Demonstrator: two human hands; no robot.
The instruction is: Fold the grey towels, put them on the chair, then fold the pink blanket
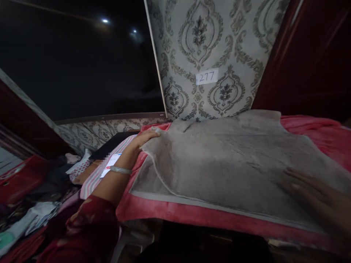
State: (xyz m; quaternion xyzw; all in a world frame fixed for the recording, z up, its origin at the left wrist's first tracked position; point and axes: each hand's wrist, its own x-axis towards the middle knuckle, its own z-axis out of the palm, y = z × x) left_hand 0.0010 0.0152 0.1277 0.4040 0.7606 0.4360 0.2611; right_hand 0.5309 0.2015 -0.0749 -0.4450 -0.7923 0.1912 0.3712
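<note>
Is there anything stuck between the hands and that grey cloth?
Nothing visible. The left hand grips the folded-over edge of the grey cloth directly, and the right hand lies flat on its surface near the lower right. The cloth itself is spread over a red blanket.

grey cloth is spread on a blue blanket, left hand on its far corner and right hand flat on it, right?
Not quite: the blanket under the grey cloth is pink-red, not blue. The head view shows it. The left hand does grip the far corner, and the right hand rests flat on it.
</note>
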